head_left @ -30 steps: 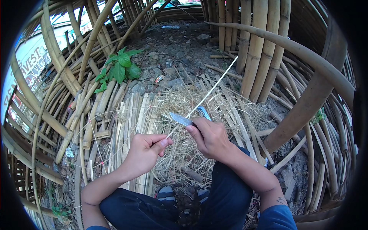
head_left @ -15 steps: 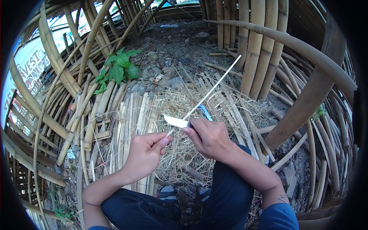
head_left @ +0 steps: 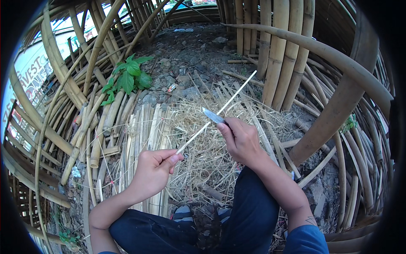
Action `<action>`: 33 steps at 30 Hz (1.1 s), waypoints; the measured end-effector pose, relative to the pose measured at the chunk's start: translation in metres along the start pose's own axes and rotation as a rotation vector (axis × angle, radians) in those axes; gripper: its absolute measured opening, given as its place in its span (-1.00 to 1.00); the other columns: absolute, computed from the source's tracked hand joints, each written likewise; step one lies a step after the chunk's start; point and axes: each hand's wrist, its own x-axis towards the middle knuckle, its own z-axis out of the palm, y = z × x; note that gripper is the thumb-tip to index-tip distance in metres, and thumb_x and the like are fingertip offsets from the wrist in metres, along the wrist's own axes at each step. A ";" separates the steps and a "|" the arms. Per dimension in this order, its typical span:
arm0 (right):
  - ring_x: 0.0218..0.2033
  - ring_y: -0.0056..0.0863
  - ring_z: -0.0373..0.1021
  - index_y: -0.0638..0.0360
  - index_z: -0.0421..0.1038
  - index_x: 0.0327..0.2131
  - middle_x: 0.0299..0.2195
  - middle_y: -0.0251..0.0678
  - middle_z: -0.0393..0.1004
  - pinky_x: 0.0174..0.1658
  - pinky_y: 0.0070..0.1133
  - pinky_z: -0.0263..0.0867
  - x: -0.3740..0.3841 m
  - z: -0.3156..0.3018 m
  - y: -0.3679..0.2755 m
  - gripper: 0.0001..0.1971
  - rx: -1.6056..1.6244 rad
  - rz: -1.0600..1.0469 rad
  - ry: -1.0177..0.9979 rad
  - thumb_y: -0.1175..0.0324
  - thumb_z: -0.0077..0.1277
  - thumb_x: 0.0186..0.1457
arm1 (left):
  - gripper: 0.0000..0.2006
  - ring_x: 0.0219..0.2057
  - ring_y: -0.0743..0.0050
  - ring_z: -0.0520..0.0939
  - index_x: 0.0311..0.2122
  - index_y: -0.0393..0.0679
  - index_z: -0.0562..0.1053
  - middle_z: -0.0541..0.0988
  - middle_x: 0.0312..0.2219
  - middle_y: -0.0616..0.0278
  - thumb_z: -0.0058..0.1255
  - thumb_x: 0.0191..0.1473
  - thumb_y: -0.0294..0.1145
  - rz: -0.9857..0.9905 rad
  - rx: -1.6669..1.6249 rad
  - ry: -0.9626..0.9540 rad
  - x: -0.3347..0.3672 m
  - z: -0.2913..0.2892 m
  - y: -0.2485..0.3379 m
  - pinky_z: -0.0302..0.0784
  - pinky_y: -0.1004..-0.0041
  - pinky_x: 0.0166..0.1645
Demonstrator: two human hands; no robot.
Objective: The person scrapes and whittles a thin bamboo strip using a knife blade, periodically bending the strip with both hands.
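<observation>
A thin, pale bamboo stick (head_left: 195, 136) slants from lower left to upper right in front of me. My left hand (head_left: 154, 169) pinches its near end between thumb and fingers. In my right hand (head_left: 241, 139) is a knife (head_left: 214, 115) with a short pointed blade; the fist hides its handle. The blade crosses the stick about midway along, pointing up and to the left. Whether its edge touches the stick I cannot tell. Beneath both hands lies a heap of fine bamboo shavings (head_left: 198, 169).
Split bamboo strips (head_left: 148, 131) lie to the left of the shavings. Bamboo poles are stacked along both sides, with upright poles (head_left: 277, 59) at the back right. A thick slanting post (head_left: 334, 114) stands near my right arm. A leafy green plant (head_left: 129, 78) grows at the back left.
My right hand with the knife has moved up and right along the stick, away from my left hand. The stick's far end sits slightly lower and further left.
</observation>
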 end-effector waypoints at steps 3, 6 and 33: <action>-0.69 -0.27 0.34 0.26 0.37 -0.44 -0.64 -0.18 0.39 -0.63 -0.42 0.21 0.001 -0.003 0.008 -0.79 -0.049 0.048 0.058 0.31 -0.07 0.15 | -0.83 -0.61 0.75 0.32 -0.30 -0.37 0.53 0.39 -0.69 0.40 -0.09 0.12 -0.52 0.000 -0.015 -0.007 -0.002 -0.002 0.000 0.25 0.65 -0.48; -0.69 -0.23 0.32 0.26 0.35 -0.48 -0.67 -0.16 0.36 -0.60 -0.39 0.17 0.001 -0.009 0.017 -0.76 -0.051 0.159 0.052 0.29 -0.10 0.18 | -0.83 -0.61 0.75 0.32 -0.31 -0.38 0.52 0.39 -0.68 0.40 -0.09 0.12 -0.53 -0.038 0.006 -0.020 -0.007 -0.006 -0.001 0.24 0.65 -0.48; -0.55 -0.12 0.38 0.24 0.38 -0.39 -0.60 -0.08 0.41 -0.48 -0.34 0.23 -0.007 -0.037 0.043 -0.68 -0.214 0.505 0.204 0.17 -0.21 0.22 | -0.84 -0.64 0.72 0.31 -0.38 -0.39 0.52 0.37 -0.70 0.39 -0.12 0.09 -0.59 -0.071 0.076 0.056 -0.045 -0.046 -0.022 0.22 0.64 -0.51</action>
